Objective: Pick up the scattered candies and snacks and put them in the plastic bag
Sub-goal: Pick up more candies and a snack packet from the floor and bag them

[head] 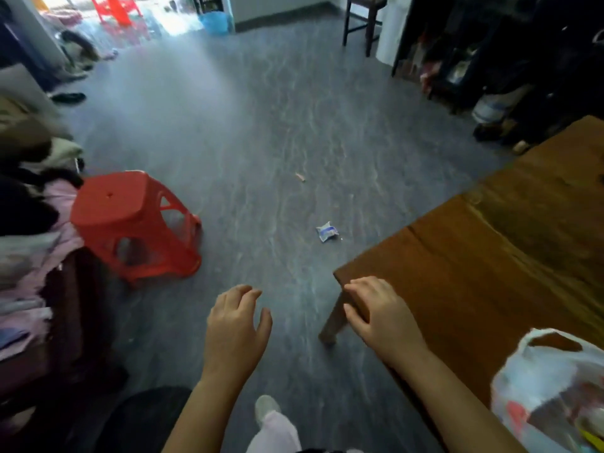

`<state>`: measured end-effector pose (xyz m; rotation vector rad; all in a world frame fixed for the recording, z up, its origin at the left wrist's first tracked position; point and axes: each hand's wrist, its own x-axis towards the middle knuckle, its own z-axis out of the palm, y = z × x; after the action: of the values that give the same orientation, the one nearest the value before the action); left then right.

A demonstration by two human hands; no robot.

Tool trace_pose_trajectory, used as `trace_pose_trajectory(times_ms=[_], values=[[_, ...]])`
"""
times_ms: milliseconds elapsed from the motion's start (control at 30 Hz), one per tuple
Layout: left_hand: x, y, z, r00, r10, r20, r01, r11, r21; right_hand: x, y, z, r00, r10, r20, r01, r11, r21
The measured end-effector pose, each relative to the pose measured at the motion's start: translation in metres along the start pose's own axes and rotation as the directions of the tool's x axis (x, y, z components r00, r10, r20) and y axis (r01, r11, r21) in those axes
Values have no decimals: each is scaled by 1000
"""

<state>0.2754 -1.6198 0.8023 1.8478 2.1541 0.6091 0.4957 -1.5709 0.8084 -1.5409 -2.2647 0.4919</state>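
Note:
A small white and blue candy wrapper point(327, 231) lies on the grey floor, ahead of both hands. Farther off lies a thin tan scrap or snack piece point(300, 177). The white plastic bag point(536, 380) sits on the wooden table at the lower right, with colourful packets showing through it. My left hand point(236, 331) hovers over the floor, fingers apart and empty. My right hand point(382, 315) rests on the near corner of the table, fingers curled over the edge, holding nothing else.
The brown wooden table point(490, 263) fills the right side, one leg below its corner. A red plastic stool point(134, 227) stands on the left beside a pile of clothes point(29, 243). A dark chair point(362, 21) and cluttered shelves stand at the back.

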Motion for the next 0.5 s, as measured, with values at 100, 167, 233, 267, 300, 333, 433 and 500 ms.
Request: trace_pose_trajectory(times_ms=[100, 167, 233, 267, 300, 333, 433, 500], values=[[28, -49, -19, 1000, -23, -1, 23, 1000, 9, 53, -42, 29, 999, -46, 6, 46, 998, 35], [48, -76, -28, 1000, -14, -5, 14, 1000, 21, 83, -66, 47, 999, -33, -16, 34, 997, 65], [73, -95, -32, 1000, -12, 0, 12, 1000, 27, 108, -80, 60, 1000, -22, -14, 23, 997, 79], [85, -102, -33, 1000, -16, 2, 16, 1000, 17, 120, -84, 65, 1000, -22, -7, 22, 997, 71], [97, -107, -34, 1000, -19, 2, 19, 1000, -2, 130, -85, 68, 1000, -21, 2, 21, 998, 58], [109, -112, -33, 1000, -20, 2, 20, 1000, -23, 141, -83, 71, 1000, -16, 5, 16, 999, 45], [150, -127, -29, 1000, -2, 20, 3, 999, -52, 182, -71, 78, 999, 38, -4, -38, 999, 24], [185, -139, -26, 1000, 5, 29, -4, 998, -59, 216, -60, 86, 997, 79, -5, -79, 997, 20]])
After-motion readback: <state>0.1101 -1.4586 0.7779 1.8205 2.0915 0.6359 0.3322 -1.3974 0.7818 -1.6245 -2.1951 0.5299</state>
